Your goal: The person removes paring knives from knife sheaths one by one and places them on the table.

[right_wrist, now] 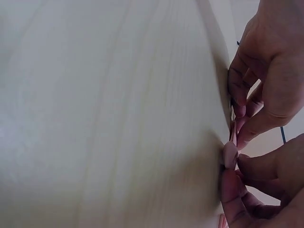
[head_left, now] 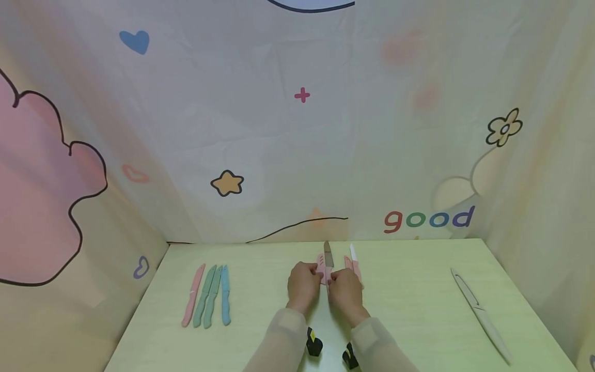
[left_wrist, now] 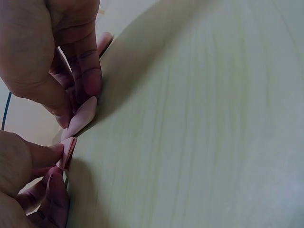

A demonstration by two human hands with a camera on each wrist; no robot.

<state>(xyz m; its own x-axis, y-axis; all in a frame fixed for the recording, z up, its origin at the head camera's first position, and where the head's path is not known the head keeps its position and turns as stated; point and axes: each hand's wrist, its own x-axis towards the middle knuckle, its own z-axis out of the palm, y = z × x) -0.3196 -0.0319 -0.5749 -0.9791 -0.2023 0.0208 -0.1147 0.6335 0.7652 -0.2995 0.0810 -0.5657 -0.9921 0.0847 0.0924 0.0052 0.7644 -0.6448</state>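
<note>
- Fingers: left hand (head_left: pixel 304 287) pinches pink sheath (head_left: pixel 321 264), right hand (head_left: pixel 346 292) grips bare knife (head_left: pixel 328 257).
- Four sheathed knives (head_left: pixel 214 294) at left seem done.
- White-bladed knife (head_left: pixel 355 264) at right: bare, probably pending.

tbl (head_left: pixel 265 294) smooth, w/ wood grain; knife hdl (left_wrist: pixel 83 118) smooth matt plastic.

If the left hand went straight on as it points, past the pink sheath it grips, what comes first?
Probably the grey-bladed knife held by the right hand, beside the pink sheath; the gap is hard to judge.
</note>
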